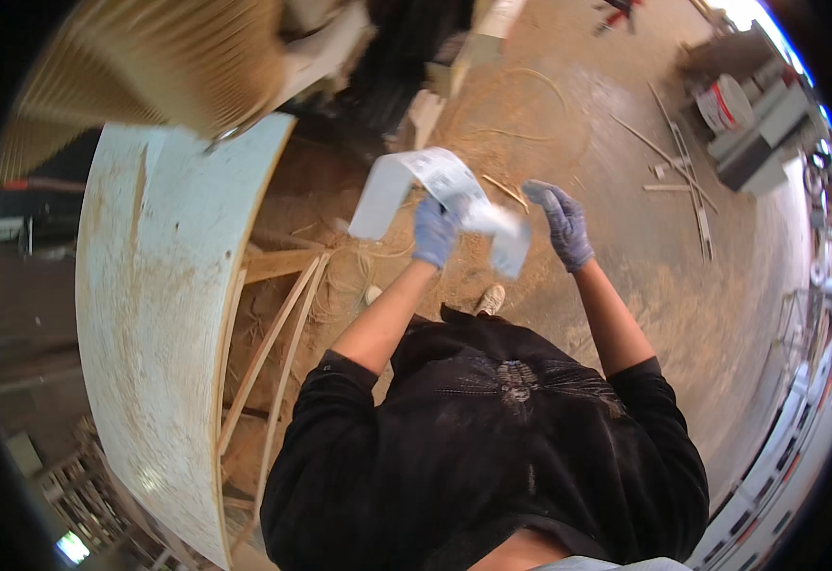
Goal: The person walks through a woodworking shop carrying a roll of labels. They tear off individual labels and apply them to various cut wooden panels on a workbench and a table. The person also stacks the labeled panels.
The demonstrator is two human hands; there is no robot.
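Note:
A curled white strip (387, 195) with dark printing on its outer side arches in front of me, blurred at its right end. My left hand (435, 231), in a pale blue-grey glove, is closed around the strip near its middle. It looks thin and flexible, like paper or sheet; its exact kind does not show. My right hand (566, 228), gloved the same way, is raised to the right of the strip, apart from it. Its fingers stretch up and to the left, a little blurred, with nothing visible in them.
A long whitish worktop (164, 314) on wooden legs stands to my left, under a ribbed tan hose (197, 57). Sawdust and shavings cover the floor (530, 105). Thin wood strips (687, 171) lie on the right, near a white bucket (725, 103) and grey blocks.

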